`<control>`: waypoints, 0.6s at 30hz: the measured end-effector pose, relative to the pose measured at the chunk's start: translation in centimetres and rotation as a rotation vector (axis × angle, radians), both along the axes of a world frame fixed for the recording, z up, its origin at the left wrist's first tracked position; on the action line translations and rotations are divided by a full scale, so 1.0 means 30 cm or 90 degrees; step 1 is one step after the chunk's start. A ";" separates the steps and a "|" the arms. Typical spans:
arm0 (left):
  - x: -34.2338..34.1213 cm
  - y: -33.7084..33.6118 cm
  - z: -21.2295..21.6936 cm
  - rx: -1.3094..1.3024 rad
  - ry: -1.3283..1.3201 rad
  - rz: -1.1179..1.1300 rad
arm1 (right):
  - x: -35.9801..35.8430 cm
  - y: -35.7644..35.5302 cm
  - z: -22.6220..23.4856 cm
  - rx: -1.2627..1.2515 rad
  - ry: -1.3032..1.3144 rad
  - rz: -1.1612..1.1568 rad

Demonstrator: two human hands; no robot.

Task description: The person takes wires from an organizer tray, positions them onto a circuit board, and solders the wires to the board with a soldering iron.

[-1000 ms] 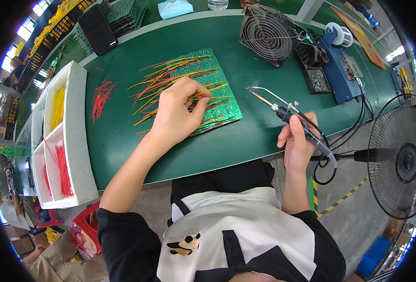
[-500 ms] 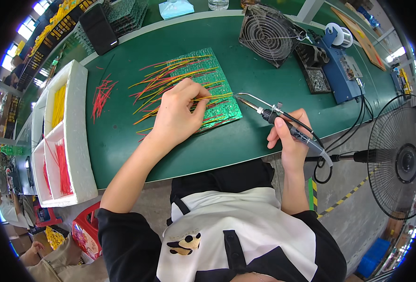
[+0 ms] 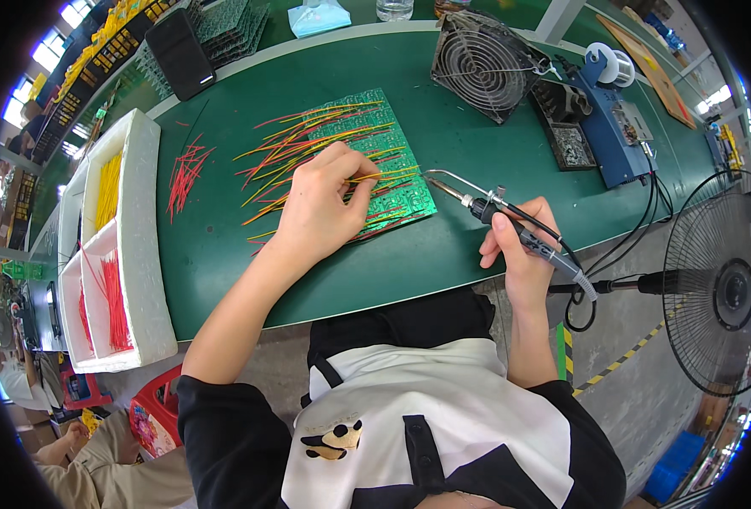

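A green circuit board panel [image 3: 405,174] lies on the green bench, with several red and yellow wires [image 3: 278,153] running leftward off it. My left hand [image 3: 329,195] is over the panel, thumb and forefinger pinched on a yellow wire [image 3: 392,176] whose end reaches the panel's right edge. My right hand [image 3: 524,254] is closed round a soldering iron [image 3: 524,233] with a thin metal feed tube [image 3: 460,184] fixed along it. The iron's tip is close to the right edge of the panel, by that wire end; whether they touch I cannot tell.
Left stands a white foam box [image 3: 142,220] with yellow and red wires, beside loose red wires [image 3: 189,178]. Behind are a square fan [image 3: 481,64], a blue soldering station [image 3: 609,127] and a phone [image 3: 179,55]. A floor fan [image 3: 732,293] is at right; someone sits lower left.
My right hand and the soldering iron have shifted very slightly left. My left hand keeps its pinch on the yellow wire. The seated person's arm at lower left has moved.
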State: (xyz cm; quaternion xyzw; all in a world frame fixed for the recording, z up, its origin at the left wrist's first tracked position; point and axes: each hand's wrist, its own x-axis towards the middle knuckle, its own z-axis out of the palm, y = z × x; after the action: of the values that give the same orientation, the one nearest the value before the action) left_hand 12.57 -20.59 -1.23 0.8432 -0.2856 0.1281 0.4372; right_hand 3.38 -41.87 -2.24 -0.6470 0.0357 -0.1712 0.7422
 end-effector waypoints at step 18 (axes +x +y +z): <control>0.003 0.001 0.001 0.012 -0.018 0.001 | 0.004 -0.001 0.001 -0.019 -0.005 -0.001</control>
State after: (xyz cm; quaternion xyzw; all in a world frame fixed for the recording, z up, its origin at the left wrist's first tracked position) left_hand 12.67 -20.55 -1.19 0.8453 -0.2925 0.1374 0.4254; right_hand 3.49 -41.91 -2.23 -0.6573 0.0306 -0.1753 0.7323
